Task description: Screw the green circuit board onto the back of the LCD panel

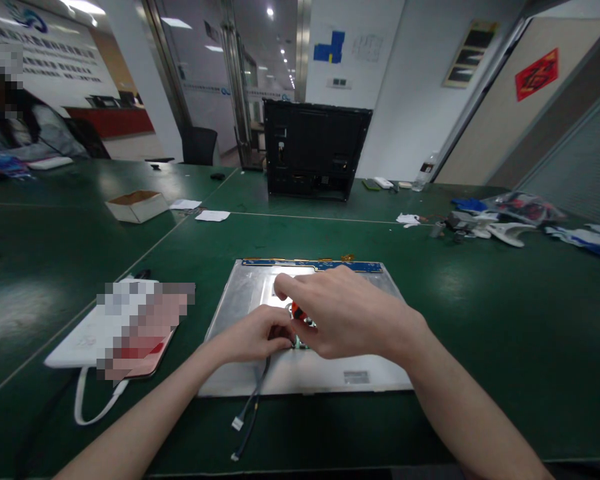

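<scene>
A flat silvery display panel (330,373) lies on the green table, a blue circuit strip (350,266) along its far edge. My right hand (337,310) is wrapped round a red and black tool (297,311) over the middle of the panel. Just left of it, my left hand (260,333) has its fingers bent together at a small green board (301,345), mostly covered by the hands; what those fingers hold, if anything, is hidden. Dark cables (256,400) run from there over the panel's near edge, ending in white connectors.
On the green table (505,320), a white box and a pink phone-like item (145,367) with a white cable lie left. A black frame (315,150) stands behind the panel. An open carton (137,205), bags and parts lie farther off. A person (55,127) sits far left.
</scene>
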`<state>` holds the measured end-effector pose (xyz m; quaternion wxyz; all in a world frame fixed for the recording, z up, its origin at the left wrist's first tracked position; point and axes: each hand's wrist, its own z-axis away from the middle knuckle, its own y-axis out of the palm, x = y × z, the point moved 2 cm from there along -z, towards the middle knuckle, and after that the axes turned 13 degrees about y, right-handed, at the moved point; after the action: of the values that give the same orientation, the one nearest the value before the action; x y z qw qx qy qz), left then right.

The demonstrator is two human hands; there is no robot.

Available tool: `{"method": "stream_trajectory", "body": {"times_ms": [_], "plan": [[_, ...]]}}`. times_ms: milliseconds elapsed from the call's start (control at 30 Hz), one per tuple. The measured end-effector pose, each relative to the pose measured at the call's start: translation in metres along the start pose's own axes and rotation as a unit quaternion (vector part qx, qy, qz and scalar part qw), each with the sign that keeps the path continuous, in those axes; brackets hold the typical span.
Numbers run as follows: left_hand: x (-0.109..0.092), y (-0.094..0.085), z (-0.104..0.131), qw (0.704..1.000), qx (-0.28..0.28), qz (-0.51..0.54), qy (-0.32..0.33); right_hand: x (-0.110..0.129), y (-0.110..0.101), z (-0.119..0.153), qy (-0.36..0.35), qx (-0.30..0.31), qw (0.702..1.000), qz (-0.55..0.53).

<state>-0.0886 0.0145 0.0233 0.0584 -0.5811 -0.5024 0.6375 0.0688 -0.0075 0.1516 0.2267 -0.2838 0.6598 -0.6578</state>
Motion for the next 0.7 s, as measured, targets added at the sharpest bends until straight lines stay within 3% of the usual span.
{"method": "stream_trajectory", "body": {"times_ms": [167,500,700], "plan": [[0.0031,0.0027,0.0005,1.000,0.008,0.013,0.004,-0.0025,0.0019,-0.0029,0.024,-0.012,0.999,0.021],[0.0016,0.0017,0.0019,1.000,-0.001,-0.005,-0.015,0.0003,-0.0004,-0.0005,-0.009,0.007,1.000,-0.008],[0.0084,0.0051,0.0017,1.000,0.005,0.008,-0.001,-0.0023,0.0012,-0.0042,0.021,-0.012,0.999,0.026]]}}
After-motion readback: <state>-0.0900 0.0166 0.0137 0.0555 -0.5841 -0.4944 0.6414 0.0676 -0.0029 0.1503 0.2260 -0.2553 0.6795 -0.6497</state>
